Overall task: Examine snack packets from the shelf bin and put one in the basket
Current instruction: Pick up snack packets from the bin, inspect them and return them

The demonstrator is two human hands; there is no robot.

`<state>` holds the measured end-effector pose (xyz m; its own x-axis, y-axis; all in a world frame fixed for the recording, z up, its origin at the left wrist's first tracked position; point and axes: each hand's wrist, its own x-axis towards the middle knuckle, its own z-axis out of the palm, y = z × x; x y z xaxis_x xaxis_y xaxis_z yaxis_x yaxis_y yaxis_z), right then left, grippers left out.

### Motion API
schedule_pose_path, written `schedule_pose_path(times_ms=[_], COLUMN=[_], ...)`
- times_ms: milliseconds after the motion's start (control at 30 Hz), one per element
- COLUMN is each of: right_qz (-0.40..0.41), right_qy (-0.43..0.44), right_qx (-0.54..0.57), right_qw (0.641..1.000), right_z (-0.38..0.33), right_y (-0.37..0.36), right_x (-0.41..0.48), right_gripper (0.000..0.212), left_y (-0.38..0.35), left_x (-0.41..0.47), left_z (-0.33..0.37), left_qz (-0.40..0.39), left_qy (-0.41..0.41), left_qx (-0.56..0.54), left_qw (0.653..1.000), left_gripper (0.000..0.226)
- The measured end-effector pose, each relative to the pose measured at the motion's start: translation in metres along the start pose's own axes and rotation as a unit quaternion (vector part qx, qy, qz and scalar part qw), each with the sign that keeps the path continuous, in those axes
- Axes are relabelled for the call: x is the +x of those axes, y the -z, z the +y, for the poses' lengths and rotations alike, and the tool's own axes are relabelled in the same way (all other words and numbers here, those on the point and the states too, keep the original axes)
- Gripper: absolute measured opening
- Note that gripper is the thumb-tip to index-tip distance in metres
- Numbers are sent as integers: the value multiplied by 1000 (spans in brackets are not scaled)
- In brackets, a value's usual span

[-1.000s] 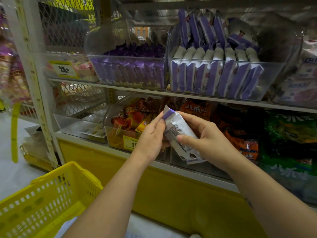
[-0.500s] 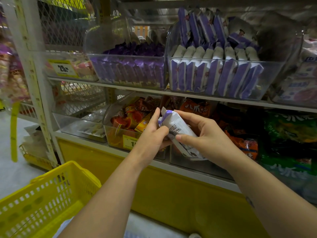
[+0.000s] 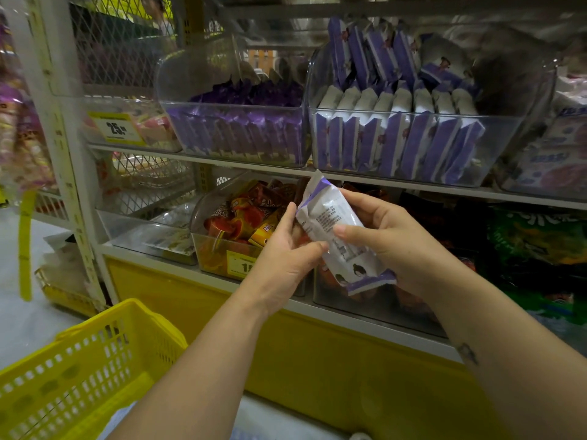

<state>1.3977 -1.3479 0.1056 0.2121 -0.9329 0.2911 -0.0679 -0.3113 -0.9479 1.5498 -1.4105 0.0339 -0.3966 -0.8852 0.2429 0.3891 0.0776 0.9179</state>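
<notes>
Packet [image 3: 336, 231] turned, print side up | both hands [image 3: 386, 236] pinch it | text seemingly ingredients

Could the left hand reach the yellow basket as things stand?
Probably yes: the left hand only steadies the snack packet, and the yellow basket sits open below-left with nothing between.

White packet [image 3: 336, 230] with purple ends and black print; yellow basket [image 3: 79, 369].

packet [image 3: 336, 230] between both hands, before shelf | bin [image 3: 413, 147] above | basket [image 3: 79, 369] lower left
</notes>
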Motion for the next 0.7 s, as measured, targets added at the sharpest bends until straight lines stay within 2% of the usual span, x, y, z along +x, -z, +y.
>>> schedule_pose_path(times_ms=[200,467,567,700], right_qz=[39,87,154,245], right_qy=[-10,-8,17,79], right_qx=[42,70,83,41], right_qw=[998,994,984,965], right_z=[5,0,-13,-39], right_y=[-2,0,7,21], right_x=[1,-11,-17,-19], right_gripper=[40,36,34,52], left_y=[-9,-15,-24,-51], left_x=[-4,-14,-17,-15], left_z=[-5,16,28,49], left_qz=[-49,-93,-113,-162], left_qy=[21,11,-14,-84], left_qx=[46,61,71,127], left_qw=[998,994,991,975], left_gripper=[123,126,120,100])
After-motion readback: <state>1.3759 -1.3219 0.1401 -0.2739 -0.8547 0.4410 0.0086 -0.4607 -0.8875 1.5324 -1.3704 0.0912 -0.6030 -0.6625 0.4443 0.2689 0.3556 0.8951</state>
